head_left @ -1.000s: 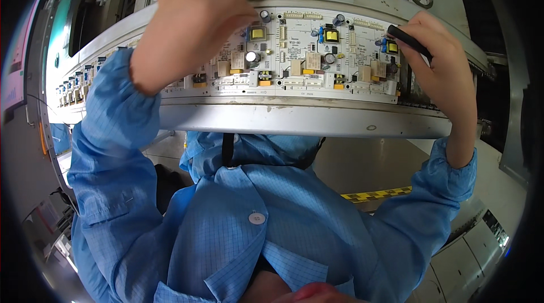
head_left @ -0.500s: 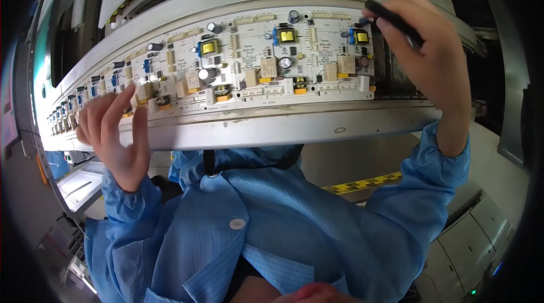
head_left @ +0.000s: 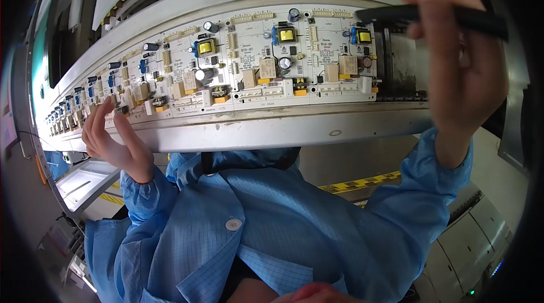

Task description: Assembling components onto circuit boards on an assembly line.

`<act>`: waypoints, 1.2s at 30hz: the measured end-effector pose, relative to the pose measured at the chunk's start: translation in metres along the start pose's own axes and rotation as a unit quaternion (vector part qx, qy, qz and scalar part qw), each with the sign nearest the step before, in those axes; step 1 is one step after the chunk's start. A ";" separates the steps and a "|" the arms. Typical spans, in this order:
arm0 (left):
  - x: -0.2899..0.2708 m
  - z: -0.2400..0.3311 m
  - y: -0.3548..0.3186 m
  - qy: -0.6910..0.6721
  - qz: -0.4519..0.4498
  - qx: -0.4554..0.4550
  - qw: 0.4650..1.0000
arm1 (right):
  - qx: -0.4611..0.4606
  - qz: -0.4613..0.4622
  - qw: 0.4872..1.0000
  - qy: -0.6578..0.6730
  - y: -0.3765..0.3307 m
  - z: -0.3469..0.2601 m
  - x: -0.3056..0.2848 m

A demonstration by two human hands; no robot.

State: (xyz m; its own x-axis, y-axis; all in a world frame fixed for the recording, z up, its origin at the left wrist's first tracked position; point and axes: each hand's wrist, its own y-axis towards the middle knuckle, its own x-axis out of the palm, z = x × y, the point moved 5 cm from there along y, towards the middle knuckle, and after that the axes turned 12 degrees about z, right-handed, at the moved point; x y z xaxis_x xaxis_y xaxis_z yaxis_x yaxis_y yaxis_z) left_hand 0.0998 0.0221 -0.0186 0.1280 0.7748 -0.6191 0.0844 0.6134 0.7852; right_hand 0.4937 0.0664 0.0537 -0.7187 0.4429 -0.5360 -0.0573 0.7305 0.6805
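Note:
A long row of white circuit boards (head_left: 258,51) runs across the conveyor, carrying yellow transformers (head_left: 287,35), tan relays (head_left: 267,68) and round capacitors (head_left: 284,63). My right hand (head_left: 462,65) is closed round a slim black pen-like tool (head_left: 396,15); its exact kind I cannot make out. The tapered tip points left, over the upper right corner of the rightmost board. My left hand (head_left: 113,139) is at the conveyor's near edge, thumb and fingers apart, fingertips over the boards further left. Whether they touch a component is not clear.
The conveyor's pale metal rails (head_left: 272,132) border the boards near and far. Right of the last board, the dark conveyor track (head_left: 399,65) shows. A lit white panel (head_left: 89,184) stands low at the left. Yellow-black tape (head_left: 362,182) marks the floor beyond my sleeves.
My right hand has moved right and turned the black tool nearly level, its tip now pointing left. My left hand has shifted slightly lower, its fingers more bent. The boards look nearly unmoved.

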 end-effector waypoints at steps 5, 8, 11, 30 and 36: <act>0.000 -0.003 -0.001 -0.005 0.001 -0.009 1.000 | -0.161 -0.048 0.980 -0.103 0.013 0.003 0.002; 0.002 -0.008 -0.003 -0.024 0.002 -0.030 0.999 | -0.115 -0.154 0.973 -0.126 0.010 0.008 0.020; -0.001 -0.001 0.000 -0.006 0.006 -0.006 1.000 | -0.081 -0.241 0.959 -0.125 0.002 0.020 0.037; 0.001 -0.012 -0.001 0.008 0.003 -0.002 1.000 | 0.005 -0.387 0.911 -0.141 0.010 0.031 0.052; 0.004 -0.017 -0.002 -0.069 0.020 -0.050 0.996 | -0.051 -0.164 0.983 -0.060 0.002 0.048 0.021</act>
State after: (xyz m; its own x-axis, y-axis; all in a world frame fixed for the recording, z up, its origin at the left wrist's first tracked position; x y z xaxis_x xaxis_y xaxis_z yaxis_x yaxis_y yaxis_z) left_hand 0.0831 0.0262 -0.0227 0.2642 0.7746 -0.5747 -0.0217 0.6005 0.7993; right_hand 0.5114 0.1022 0.0201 -0.5630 0.2556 -0.7860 -0.3455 0.7911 0.5048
